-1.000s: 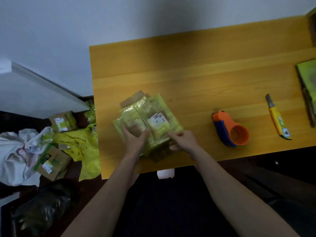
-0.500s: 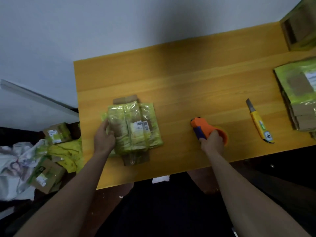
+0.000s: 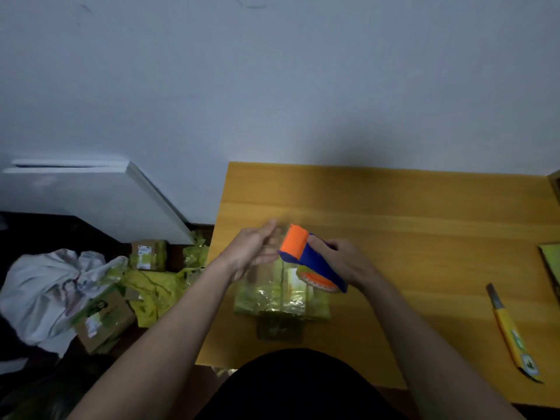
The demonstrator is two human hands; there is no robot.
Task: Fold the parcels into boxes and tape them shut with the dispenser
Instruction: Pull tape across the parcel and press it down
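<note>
**Tape dispenser held over flattened parcel**

Right hand (image 3: 342, 262) has its grip curled round the blue handle of the orange-and-blue tape dispenser (image 3: 306, 257), which is lifted off the wooden worktop (image 3: 409, 237) and hangs above the parcel (image 3: 281, 295). Left hand (image 3: 254, 250) is raised just beside the dispenser's orange front end, fingers extended and blurred; whether they pinch the tape cannot be told from this view. The parcel, flattened cardboard covered in shiny yellow-green tape with a white label, lies flat on the worktop near its front edge, directly under both hands, a brown flap showing at its near side. A yellow utility knife (image 3: 512, 334) lies well to the right on the worktop. At the far right edge, part of another green-taped piece (image 3: 552, 262) is visible. On the floor to the left sit taped boxes (image 3: 148, 254), crumpled yellow-green wrapping (image 3: 151, 286) and a white bag (image 3: 51, 286).
</note>
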